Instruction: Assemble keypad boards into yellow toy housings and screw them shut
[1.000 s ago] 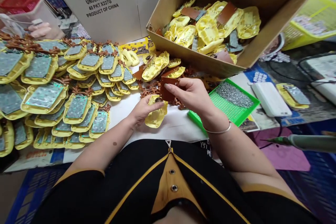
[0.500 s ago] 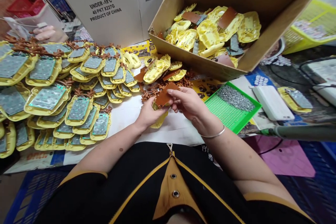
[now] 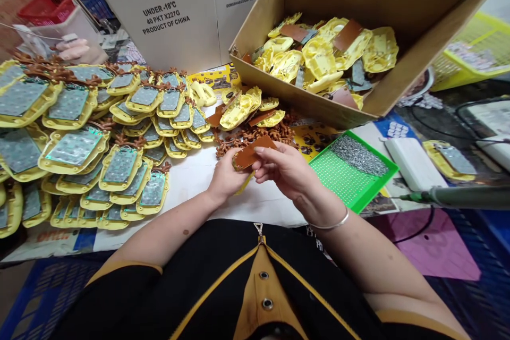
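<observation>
Between my two hands is a brown circuit board (image 3: pixel 255 153), its plain side facing up. The thumb and fingers of my right hand (image 3: pixel 285 170) pinch its right end. My left hand (image 3: pixel 227 174) is wrapped round a yellow plastic shell (image 3: pixel 245 183), mostly hidden by the fingers and the board, and the board's left end rests against that hand. Just beyond my hands lie brown antler-shaped plastic parts (image 3: pixel 229 144) and several loose yellow shells (image 3: pixel 239 109).
Stacked yellow shells with grey-green boards (image 3: pixel 119 167) fill the left. A cardboard box (image 3: pixel 305 96) of shells and boards stands at the back right. A green tray (image 3: pixel 338 183) holds small screws. An electric screwdriver (image 3: pixel 458 196) juts in from the right.
The board has tilted slightly and shifted a little within my hands, covering more of the yellow shell. My grip stays the same, and the whole view has shifted slightly.
</observation>
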Action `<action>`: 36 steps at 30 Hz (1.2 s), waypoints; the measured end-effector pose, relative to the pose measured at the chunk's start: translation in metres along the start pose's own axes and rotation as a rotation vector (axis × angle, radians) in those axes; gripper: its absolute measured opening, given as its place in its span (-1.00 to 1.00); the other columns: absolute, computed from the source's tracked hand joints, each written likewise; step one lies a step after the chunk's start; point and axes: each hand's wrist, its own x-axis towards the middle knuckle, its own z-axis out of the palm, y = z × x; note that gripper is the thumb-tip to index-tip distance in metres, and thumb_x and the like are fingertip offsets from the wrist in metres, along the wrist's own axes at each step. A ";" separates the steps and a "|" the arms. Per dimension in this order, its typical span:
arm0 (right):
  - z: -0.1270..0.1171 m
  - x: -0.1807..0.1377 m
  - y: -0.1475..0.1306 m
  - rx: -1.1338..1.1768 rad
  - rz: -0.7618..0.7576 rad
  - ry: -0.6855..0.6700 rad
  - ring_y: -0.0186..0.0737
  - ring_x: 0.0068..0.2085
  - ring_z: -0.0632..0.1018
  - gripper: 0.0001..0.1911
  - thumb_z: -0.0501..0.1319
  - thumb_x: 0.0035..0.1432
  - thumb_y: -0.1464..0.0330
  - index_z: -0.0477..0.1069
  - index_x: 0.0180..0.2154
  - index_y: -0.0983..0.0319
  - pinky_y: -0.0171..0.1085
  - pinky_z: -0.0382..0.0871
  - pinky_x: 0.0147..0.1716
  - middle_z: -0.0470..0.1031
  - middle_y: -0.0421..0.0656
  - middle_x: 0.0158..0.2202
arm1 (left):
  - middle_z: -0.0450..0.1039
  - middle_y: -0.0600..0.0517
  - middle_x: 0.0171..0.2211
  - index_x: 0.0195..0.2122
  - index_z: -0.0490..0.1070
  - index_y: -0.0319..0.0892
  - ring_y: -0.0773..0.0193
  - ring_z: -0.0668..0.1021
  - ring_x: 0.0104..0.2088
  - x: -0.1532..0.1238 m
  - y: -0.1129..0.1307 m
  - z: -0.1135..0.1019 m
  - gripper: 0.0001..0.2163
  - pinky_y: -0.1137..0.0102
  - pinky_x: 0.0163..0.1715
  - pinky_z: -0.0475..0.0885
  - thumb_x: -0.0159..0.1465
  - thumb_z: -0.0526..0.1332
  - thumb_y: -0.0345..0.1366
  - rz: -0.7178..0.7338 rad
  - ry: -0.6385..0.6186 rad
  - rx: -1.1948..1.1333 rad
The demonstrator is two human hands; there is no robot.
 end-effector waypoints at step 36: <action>-0.009 -0.010 0.016 0.039 -0.136 -0.070 -0.34 -0.42 0.65 -0.50 0.46 -0.07 0.30 0.25 -0.14 0.15 -0.34 0.63 -0.37 0.58 -0.30 -0.38 | 0.61 -0.06 -0.17 -0.19 0.49 -0.21 0.14 0.60 -0.15 -0.005 -0.005 -0.006 -0.71 0.32 -0.11 0.44 0.01 0.36 -0.38 0.055 -0.134 -0.020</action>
